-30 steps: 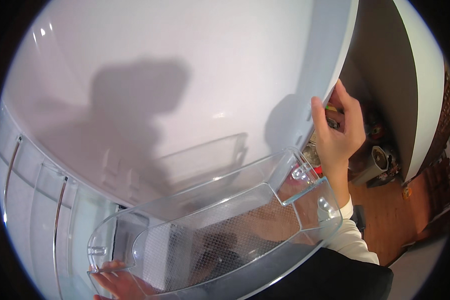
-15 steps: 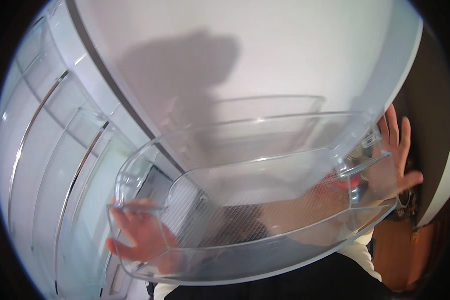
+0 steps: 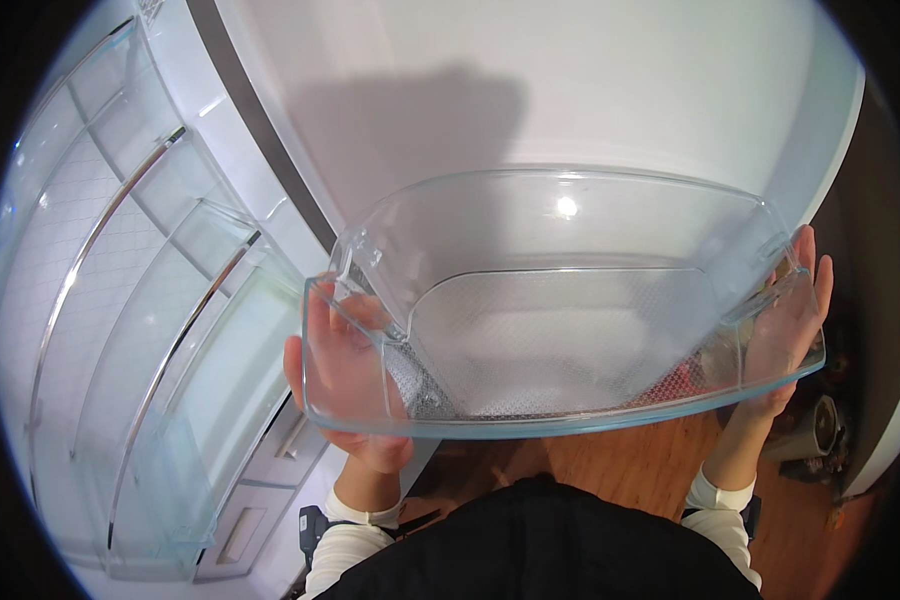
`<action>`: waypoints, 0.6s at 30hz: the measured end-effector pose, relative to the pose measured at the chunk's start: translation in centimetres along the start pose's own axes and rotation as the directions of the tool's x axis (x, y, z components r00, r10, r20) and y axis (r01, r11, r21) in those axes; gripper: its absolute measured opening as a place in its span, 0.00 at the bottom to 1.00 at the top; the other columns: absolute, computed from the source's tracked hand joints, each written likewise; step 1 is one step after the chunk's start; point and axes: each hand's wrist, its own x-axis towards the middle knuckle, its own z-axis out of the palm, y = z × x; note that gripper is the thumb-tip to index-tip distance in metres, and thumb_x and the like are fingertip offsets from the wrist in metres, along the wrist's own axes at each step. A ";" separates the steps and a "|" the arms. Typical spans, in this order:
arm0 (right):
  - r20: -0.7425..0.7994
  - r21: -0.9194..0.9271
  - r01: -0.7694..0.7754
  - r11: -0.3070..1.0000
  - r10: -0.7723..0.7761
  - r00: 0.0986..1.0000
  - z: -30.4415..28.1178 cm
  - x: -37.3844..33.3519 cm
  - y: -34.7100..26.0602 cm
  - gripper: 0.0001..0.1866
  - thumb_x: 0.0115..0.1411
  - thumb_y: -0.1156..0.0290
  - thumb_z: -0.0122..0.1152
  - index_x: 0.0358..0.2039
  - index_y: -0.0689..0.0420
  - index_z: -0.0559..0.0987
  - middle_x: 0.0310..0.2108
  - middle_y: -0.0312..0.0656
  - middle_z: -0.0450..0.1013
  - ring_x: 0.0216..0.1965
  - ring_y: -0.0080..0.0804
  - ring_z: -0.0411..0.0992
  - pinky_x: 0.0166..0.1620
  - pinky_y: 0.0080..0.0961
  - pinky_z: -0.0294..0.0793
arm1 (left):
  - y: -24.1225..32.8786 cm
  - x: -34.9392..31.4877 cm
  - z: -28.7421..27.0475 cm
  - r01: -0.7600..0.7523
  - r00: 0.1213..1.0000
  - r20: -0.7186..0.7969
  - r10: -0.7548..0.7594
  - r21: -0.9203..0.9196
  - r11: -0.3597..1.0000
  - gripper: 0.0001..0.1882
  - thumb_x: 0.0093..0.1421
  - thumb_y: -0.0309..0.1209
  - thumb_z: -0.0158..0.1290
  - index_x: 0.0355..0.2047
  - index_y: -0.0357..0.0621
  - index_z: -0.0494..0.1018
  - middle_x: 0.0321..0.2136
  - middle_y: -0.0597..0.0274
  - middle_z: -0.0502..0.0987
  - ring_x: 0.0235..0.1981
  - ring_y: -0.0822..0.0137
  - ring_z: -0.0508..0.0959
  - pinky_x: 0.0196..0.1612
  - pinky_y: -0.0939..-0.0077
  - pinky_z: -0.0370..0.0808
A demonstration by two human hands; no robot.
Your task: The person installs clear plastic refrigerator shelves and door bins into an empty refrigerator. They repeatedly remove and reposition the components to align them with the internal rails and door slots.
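Note:
A clear plastic refrigerator door bin [image 3: 560,405] with a textured base is held up in front of me, tilted so I look into it. My left hand [image 3: 355,365] presses against its left end, showing through the plastic, with the thumb outside. At the other end, my right hand [image 3: 785,325] supports the right side with its palm, fingers pointing up along the wall. Between them the bin hangs before the white inner face of a refrigerator door [image 3: 670,70].
To the left is the lit refrigerator interior with clear shelves [image 3: 170,215] trimmed in metal and a drawer [image 3: 240,530] lower down. Wooden floor [image 3: 610,460] lies below. Toward the right, a dark panel [image 3: 890,220] and some blurred items [image 3: 820,430] stand beyond my right hand.
The bin has tipped, with its near edge higher in view and its inside facing me more. My right hand has gone from spread beside the bin to pressed on its end.

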 end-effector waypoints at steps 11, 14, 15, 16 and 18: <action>0.025 -0.042 0.024 0.999 -0.023 0.999 -0.3 1.1 -1.6 0.59 0.41 0.26 0.48 0.63 0.58 0.48 0.64 0.59 0.39 0.65 0.55 0.42 0.62 0.51 0.44 | 0.6 0.9 0.4 0.150 0.989 -0.022 -0.149 0.051 0.987 0.45 0.51 0.61 0.50 0.63 0.61 0.44 0.60 0.43 0.52 0.56 0.55 0.59 0.51 0.59 0.64; 0.050 -0.058 -0.016 0.998 0.019 0.999 -0.7 1.2 -1.9 0.61 0.40 0.26 0.50 0.62 0.60 0.49 0.64 0.59 0.40 0.65 0.54 0.42 0.63 0.50 0.44 | 1.1 1.1 0.2 0.181 0.984 -0.012 -0.181 0.069 0.981 0.44 0.51 0.60 0.50 0.63 0.62 0.45 0.60 0.44 0.52 0.56 0.56 0.59 0.50 0.59 0.65; 0.045 -0.059 -0.023 0.998 0.026 0.999 -0.9 1.2 -1.9 0.60 0.41 0.26 0.50 0.62 0.60 0.49 0.64 0.59 0.41 0.65 0.54 0.42 0.63 0.49 0.44 | 1.3 1.1 0.3 0.189 0.982 -0.007 -0.189 0.085 0.978 0.44 0.52 0.60 0.50 0.63 0.62 0.45 0.60 0.44 0.52 0.56 0.56 0.59 0.50 0.60 0.65; 0.080 -0.076 -0.021 0.997 0.027 0.996 -1.0 1.3 -2.1 0.60 0.41 0.26 0.50 0.62 0.61 0.49 0.64 0.59 0.41 0.65 0.53 0.42 0.63 0.49 0.44 | 1.4 1.2 0.2 0.195 0.981 -0.002 -0.195 0.075 0.978 0.43 0.52 0.60 0.50 0.63 0.63 0.45 0.60 0.44 0.53 0.56 0.56 0.59 0.50 0.60 0.65; 0.124 -0.082 -0.006 0.997 0.016 0.992 -1.2 1.4 -2.3 0.59 0.42 0.27 0.48 0.62 0.61 0.49 0.64 0.59 0.40 0.65 0.53 0.41 0.63 0.49 0.44 | 1.7 1.3 0.2 0.229 0.973 -0.016 -0.228 0.108 0.967 0.42 0.52 0.59 0.50 0.62 0.63 0.46 0.60 0.44 0.53 0.56 0.56 0.60 0.50 0.60 0.65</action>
